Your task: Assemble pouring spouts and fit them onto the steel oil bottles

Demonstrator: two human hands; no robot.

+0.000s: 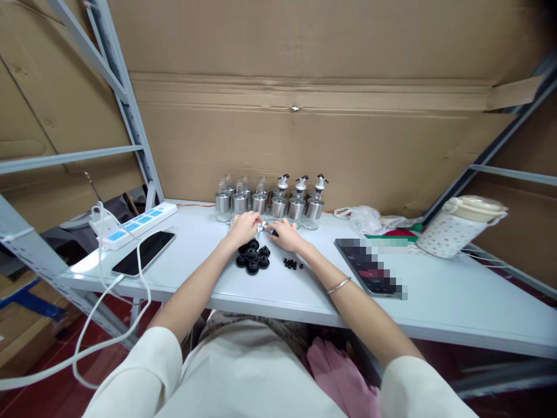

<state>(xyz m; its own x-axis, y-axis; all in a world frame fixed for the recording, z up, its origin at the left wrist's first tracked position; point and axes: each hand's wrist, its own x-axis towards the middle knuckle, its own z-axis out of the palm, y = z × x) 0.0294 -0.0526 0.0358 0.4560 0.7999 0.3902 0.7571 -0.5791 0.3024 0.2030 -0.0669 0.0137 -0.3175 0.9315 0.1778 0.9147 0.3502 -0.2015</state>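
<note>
My left hand (244, 228) is closed, fingertips together at a small whitish, shiny piece (261, 226) lying between both hands. My right hand (285, 234) is curled beside it, with a small black part (274, 233) at its fingers; their exact grip is too small to make out. Just below my left hand is a cluster of black ribbed stoppers (252, 255). Several tiny black caps (290, 264) lie below my right hand. Behind the hands stand rows of glass bottles with metal sleeves (260, 203). Three at the right carry white-and-black pour spouts (301, 183).
On the left are a white power strip (141, 225), a phone (144, 253) and a looping white cable (148, 284). To the right lie a dark tablet-like device (363, 264), a clear plastic bag (365, 220) and a dotted white flask (455, 229). Cardboard (304, 139) closes off the back.
</note>
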